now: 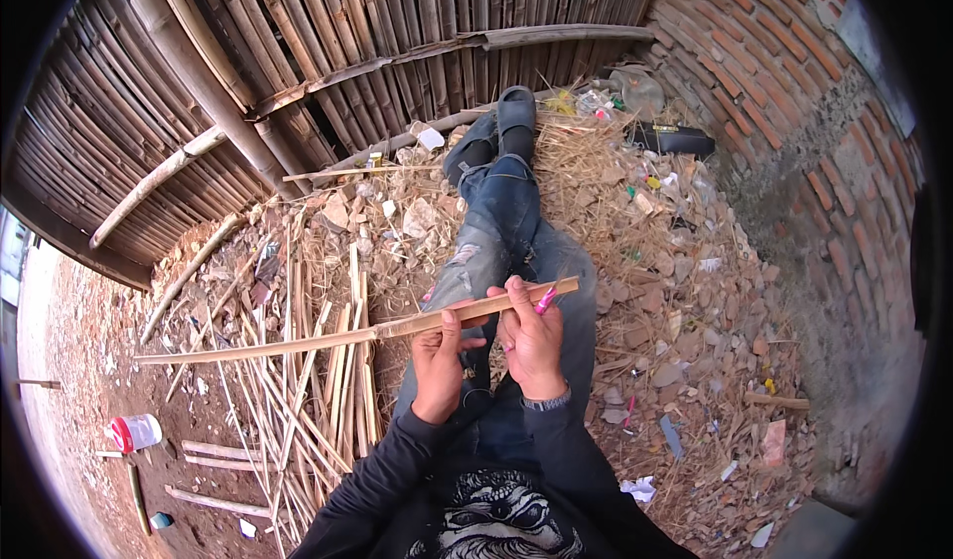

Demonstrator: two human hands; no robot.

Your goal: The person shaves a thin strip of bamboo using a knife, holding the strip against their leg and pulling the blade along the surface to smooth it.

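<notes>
A long, split bamboo strip [333, 342] lies crosswise over my lap, its thin end reaching far out to the left. My left hand [438, 368] is closed around it near the strip's node, thumb on the upper side. Closer to the short right end, my right hand [533, 350] pinches the same strip between thumb and fingers. A small pink object [546, 300] shows beside the right fingers, against the strip; its kind and whether the hand grips it are unclear. Beneath the strip stretch my legs in worn jeans [501, 216], crossed at the ankles.
Many split bamboo strips [342, 380] lie piled to my left. Further left stands a white and red tub [136, 432]. A bamboo wall [397, 23] rises ahead, a brick wall [784, 72] at right. Rubble [665, 311] and a black case-like object [673, 139] lie on the ground.
</notes>
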